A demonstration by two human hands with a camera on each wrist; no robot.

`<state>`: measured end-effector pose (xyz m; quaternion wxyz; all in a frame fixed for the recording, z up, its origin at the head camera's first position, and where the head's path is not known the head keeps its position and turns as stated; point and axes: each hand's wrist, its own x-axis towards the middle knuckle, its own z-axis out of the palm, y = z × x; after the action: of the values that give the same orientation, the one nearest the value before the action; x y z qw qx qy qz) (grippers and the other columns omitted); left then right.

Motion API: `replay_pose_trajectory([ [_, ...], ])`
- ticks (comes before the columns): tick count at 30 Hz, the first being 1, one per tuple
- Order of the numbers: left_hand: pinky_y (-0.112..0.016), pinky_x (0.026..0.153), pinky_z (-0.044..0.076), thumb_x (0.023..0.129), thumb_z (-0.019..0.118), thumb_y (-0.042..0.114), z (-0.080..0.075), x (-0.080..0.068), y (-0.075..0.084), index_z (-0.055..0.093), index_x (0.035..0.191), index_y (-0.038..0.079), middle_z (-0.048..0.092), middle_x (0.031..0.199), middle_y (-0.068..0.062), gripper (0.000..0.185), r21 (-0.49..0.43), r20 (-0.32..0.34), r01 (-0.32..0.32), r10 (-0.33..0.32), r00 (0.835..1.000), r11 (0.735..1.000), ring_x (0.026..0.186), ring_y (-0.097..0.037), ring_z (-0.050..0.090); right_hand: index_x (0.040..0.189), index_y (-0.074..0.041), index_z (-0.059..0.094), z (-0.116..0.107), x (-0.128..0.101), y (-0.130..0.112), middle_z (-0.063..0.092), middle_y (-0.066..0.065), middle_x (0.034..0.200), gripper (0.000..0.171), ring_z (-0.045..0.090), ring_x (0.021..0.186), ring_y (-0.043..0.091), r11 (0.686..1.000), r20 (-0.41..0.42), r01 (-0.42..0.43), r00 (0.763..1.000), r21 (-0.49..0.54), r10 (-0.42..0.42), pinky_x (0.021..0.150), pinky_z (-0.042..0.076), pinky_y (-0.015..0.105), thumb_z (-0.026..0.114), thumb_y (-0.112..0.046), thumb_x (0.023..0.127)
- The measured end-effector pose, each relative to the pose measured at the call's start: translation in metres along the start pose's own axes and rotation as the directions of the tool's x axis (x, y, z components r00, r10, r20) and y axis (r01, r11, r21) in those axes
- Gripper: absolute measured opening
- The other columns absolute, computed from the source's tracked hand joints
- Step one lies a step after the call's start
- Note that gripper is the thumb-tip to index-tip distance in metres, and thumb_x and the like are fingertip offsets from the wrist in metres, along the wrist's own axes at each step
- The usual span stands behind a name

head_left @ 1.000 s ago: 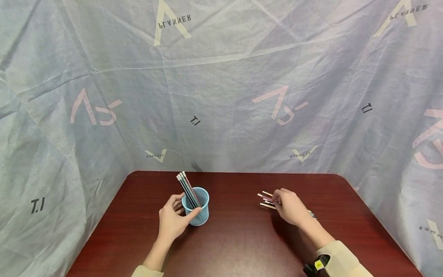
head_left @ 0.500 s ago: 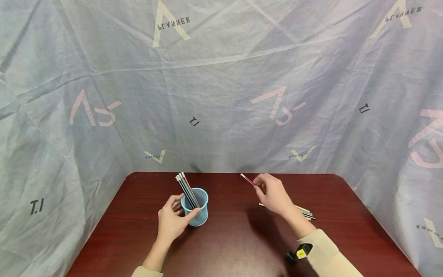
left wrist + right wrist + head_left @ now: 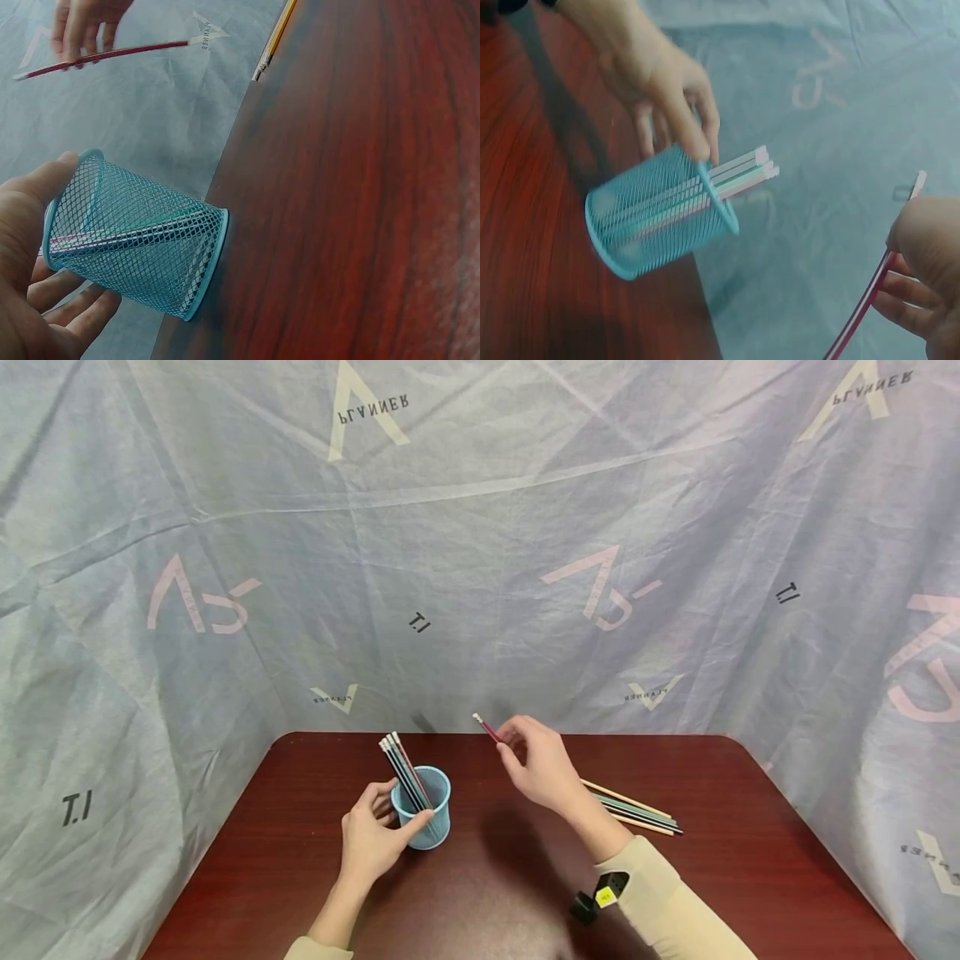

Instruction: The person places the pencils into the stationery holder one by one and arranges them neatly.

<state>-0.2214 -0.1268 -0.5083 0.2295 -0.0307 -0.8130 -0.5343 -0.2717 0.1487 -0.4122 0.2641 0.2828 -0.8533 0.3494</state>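
My left hand (image 3: 372,843) holds a light blue mesh pencil cup (image 3: 439,827) standing on the table, thumb and fingers around its rim. Several white-ended pencils (image 3: 397,762) lean inside the cup toward the left; the right wrist view shows their ends (image 3: 761,157) sticking out past the rim. Up in the air to the right of the cup, my right hand (image 3: 536,760) pinches a red pencil (image 3: 486,727). The left wrist view shows that red pencil (image 3: 127,52) whole, apart from the cup. Its white end points up and left in the head view.
Several pencils (image 3: 637,805), yellow, green and dark, lie in a loose bundle on the right of the red-brown wooden table (image 3: 480,893). Grey printed cloth (image 3: 480,568) hangs behind the table and along both sides. A black device (image 3: 604,892) sits on the right wrist.
My right hand has picked the red pencil from the bundle on the table, lifted it and carried it left toward the cup. The left hand and the cup have stayed in place.
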Motion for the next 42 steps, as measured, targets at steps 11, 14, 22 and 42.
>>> replay_pose_trajectory([
  [11,-0.048,0.089,0.067,0.071,0.102,0.025,0.000,0.001,0.001,0.068,0.127,-0.001,0.079,0.119,-0.021,0.071,0.009,0.000,0.006,-0.006,1.000,1.000,0.109,-0.038,0.078,0.104,-0.008,0.069,0.014,0.025,-0.038,0.072,0.003,0.093,0.009,0.070,0.084,0.014,0.991,-0.050,0.058,0.997,0.120,-0.052,0.074,0.065,0.034,0.073,-0.004,0.097],
  [14,-0.048,0.089,0.067,0.071,0.102,0.026,0.000,0.001,0.002,0.068,0.127,-0.002,0.078,0.119,-0.022,0.071,0.011,-0.001,0.001,-0.001,1.000,1.000,0.109,-0.038,0.078,0.106,-0.007,0.067,0.018,0.030,-0.043,0.073,0.005,0.095,0.010,0.073,0.086,0.016,0.981,-0.058,0.064,0.997,0.183,-0.054,0.076,0.067,0.032,0.072,-0.003,0.098],
  [22,-0.048,0.090,0.066,0.070,0.102,0.023,0.000,0.001,0.001,0.068,0.127,0.000,0.078,0.123,-0.021,0.070,0.023,0.005,0.009,-0.009,1.000,1.000,0.110,-0.036,0.079,0.110,-0.006,0.064,0.032,0.037,-0.048,0.073,0.009,0.100,0.009,0.074,0.092,0.020,0.944,0.012,-0.007,1.000,0.329,0.004,0.078,0.067,0.030,0.068,-0.005,0.102],
  [42,-0.047,0.090,0.067,0.070,0.103,0.025,0.000,0.001,0.000,0.069,0.126,0.002,0.076,0.128,-0.019,0.070,0.019,0.010,0.019,-0.019,1.000,1.000,0.111,-0.032,0.079,0.111,-0.008,0.064,0.075,0.034,-0.031,0.073,0.008,0.102,0.009,0.073,0.092,0.019,0.947,0.114,-0.076,0.993,0.311,0.043,0.079,0.065,0.026,0.068,-0.009,0.103],
])
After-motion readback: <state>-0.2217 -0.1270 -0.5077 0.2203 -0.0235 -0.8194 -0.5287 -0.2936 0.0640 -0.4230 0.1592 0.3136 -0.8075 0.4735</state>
